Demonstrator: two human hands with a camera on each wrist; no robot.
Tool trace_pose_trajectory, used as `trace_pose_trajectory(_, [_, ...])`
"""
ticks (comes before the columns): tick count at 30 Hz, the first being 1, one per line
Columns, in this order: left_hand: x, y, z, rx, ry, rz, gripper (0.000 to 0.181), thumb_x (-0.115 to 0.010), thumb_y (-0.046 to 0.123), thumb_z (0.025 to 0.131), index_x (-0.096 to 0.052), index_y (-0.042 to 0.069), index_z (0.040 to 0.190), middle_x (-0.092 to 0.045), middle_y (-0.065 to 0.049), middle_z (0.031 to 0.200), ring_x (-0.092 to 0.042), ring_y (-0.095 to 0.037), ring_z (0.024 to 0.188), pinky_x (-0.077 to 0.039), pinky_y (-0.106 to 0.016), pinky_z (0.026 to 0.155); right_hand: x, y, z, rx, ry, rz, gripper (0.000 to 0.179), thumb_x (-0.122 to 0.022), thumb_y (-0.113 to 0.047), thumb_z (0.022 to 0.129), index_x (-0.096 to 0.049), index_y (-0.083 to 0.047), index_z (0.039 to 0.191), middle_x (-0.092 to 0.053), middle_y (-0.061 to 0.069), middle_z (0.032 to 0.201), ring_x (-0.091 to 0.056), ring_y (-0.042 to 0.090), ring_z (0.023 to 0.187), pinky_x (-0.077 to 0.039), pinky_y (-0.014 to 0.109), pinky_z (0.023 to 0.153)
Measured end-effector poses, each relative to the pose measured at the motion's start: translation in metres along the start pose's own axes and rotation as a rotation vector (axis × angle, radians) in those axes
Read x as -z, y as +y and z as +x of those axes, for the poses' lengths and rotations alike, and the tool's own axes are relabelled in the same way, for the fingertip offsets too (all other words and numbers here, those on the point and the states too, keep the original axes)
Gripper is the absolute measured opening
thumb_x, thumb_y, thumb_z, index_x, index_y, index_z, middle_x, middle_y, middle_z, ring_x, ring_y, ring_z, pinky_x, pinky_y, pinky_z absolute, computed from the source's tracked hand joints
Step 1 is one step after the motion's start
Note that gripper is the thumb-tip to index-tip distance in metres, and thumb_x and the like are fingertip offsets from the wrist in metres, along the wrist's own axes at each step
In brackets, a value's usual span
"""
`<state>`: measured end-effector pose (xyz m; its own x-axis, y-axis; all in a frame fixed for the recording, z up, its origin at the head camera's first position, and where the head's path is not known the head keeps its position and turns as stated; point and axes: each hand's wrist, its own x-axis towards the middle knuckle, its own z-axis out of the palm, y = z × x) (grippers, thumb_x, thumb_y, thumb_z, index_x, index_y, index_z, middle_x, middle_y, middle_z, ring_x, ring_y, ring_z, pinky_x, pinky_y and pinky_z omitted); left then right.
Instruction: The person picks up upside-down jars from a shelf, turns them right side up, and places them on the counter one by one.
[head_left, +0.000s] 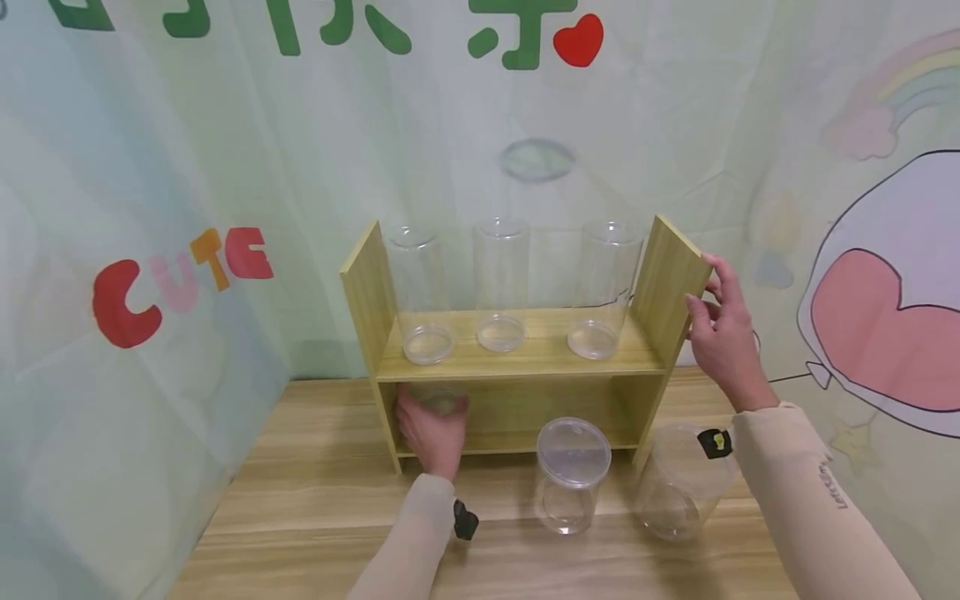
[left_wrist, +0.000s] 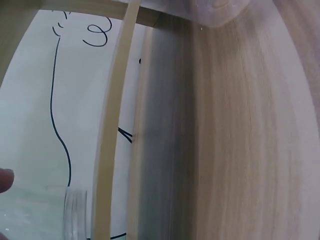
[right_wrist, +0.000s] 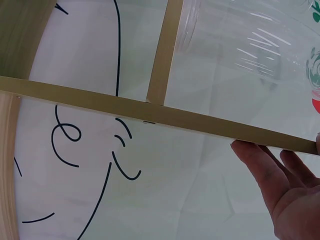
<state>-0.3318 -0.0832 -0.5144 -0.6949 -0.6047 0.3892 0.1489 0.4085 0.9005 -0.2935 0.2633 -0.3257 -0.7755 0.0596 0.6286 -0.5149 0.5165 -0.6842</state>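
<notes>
Inside the lower level of a small wooden shelf (head_left: 517,367), at its left end, my left hand (head_left: 433,429) holds a clear plastic jar (head_left: 442,403). The hand covers most of that jar; its ridged end (left_wrist: 76,215) and a fingertip (left_wrist: 5,180) show in the left wrist view. My right hand (head_left: 723,342) grips the front edge of the shelf's right side panel (head_left: 667,283). In the right wrist view, fingers (right_wrist: 260,167) touch the panel's outer face. Clear tall jars stand on the upper level: left (head_left: 427,344), middle (head_left: 501,333) and right (head_left: 594,340).
On the wooden table (head_left: 300,492), a lidded clear jar (head_left: 573,475) stands before the shelf. A wider clear jar (head_left: 678,492) stands to its right, partly behind the right sleeve. A printed cloth backdrop (head_left: 315,167) hangs close behind.
</notes>
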Motion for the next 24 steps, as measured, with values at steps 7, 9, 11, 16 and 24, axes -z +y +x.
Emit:
trace_pose_trajectory(7, [0.005,0.005,-0.008,0.026,-0.043,-0.013,0.103,-0.089,0.031,0.068,-0.032,0.009,0.150,-0.044,-0.020,0.144,-0.041,-0.042,0.130,-0.032,-0.057,0.107,0.000,-0.002,0.000,-0.019,-0.010,0.001,0.053,-0.039,-0.008,0.105,-0.025,-0.023,0.154,-0.043,0.026,0.136,-0.055,0.049,0.108,-0.051,0.015,0.062])
trace_pose_trajectory(9, [0.006,0.006,-0.009,0.021,-0.050,-0.029,0.103,-0.090,0.030,0.068,-0.032,0.010,0.151,-0.043,-0.019,0.145,-0.041,-0.041,0.130,-0.032,-0.056,0.107,0.000,-0.003,0.000,-0.017,-0.004,-0.014,0.053,-0.039,-0.009,0.105,-0.025,-0.026,0.154,-0.044,0.024,0.135,-0.056,0.048,0.108,-0.051,0.015,0.063])
trace_pose_trajectory(11, [0.006,0.008,-0.011,0.015,-0.056,-0.039,0.104,-0.090,0.029,0.067,-0.031,0.011,0.151,-0.042,-0.019,0.146,-0.041,-0.041,0.130,-0.032,-0.056,0.107,0.001,-0.004,0.001,-0.017,0.005,-0.025,0.054,-0.039,-0.009,0.105,-0.025,-0.027,0.154,-0.044,0.023,0.135,-0.056,0.046,0.107,-0.051,0.015,0.062])
trace_pose_trajectory(16, [0.011,0.012,-0.015,0.026,-0.064,-0.069,0.108,-0.092,0.026,0.065,-0.030,0.011,0.151,-0.041,-0.020,0.146,-0.040,-0.041,0.131,-0.030,-0.056,0.109,0.000,-0.004,0.001,-0.004,0.006,0.009,0.054,-0.040,-0.006,0.104,-0.026,-0.023,0.154,-0.044,0.025,0.135,-0.056,0.048,0.106,-0.051,0.013,0.061])
trace_pose_trajectory(24, [0.017,0.019,-0.027,0.092,-0.134,-0.135,0.113,-0.091,0.023,0.067,-0.021,0.009,0.155,-0.032,-0.019,0.153,-0.032,-0.038,0.138,-0.025,-0.056,0.113,0.001,-0.002,0.001,-0.011,0.005,0.014,0.054,-0.041,-0.005,0.104,-0.026,-0.020,0.153,-0.044,0.026,0.136,-0.056,0.050,0.107,-0.050,0.012,0.060])
